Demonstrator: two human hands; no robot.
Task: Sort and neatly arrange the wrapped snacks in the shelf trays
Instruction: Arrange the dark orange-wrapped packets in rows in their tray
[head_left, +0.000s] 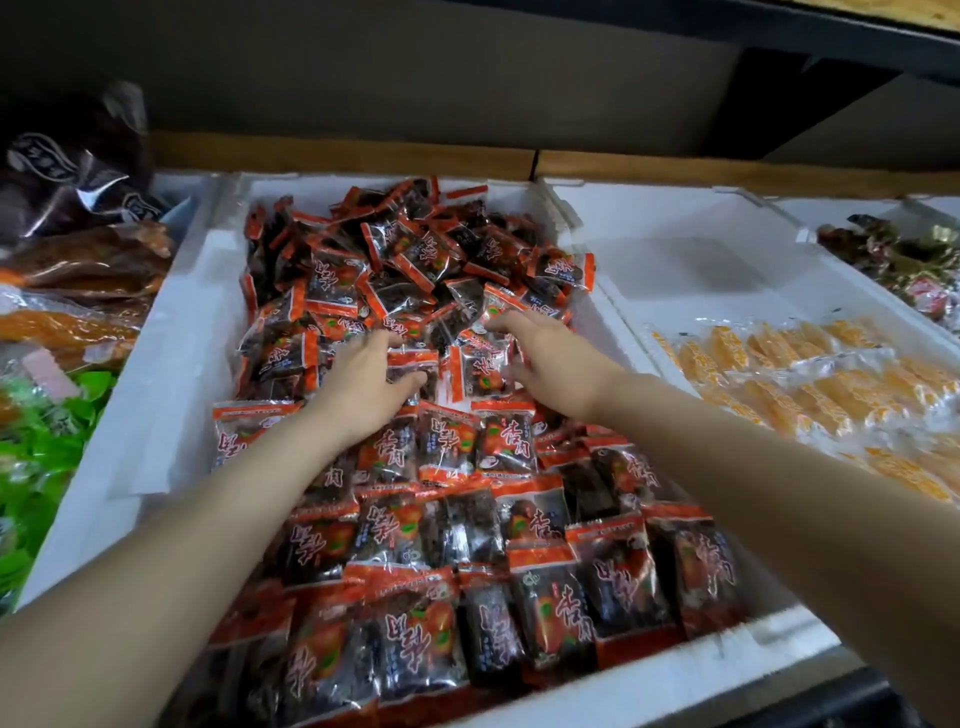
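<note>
Two bare hands reach into a white foam tray (156, 395) of red-and-black snack packets (447, 447).

To its right stand two more white trays: the next tray (691, 228) holds yellow packets (779, 374) at its near end, and the far tray (800, 213) holds dark mixed sweets (893, 260). On the left lie green packets (41, 441), orange bags (67, 322) and brown bags (78, 182). A wooden ledge (363, 150) runs behind, under a dark shelf. In the middle tray the near packets lie flat in about four rows, and the far ones form a loose heap. The left hand (363, 374) curls over heap packets; whether it pinches one I cannot tell. The right hand (545, 358) rests on them with spread, straight fingers.
</note>
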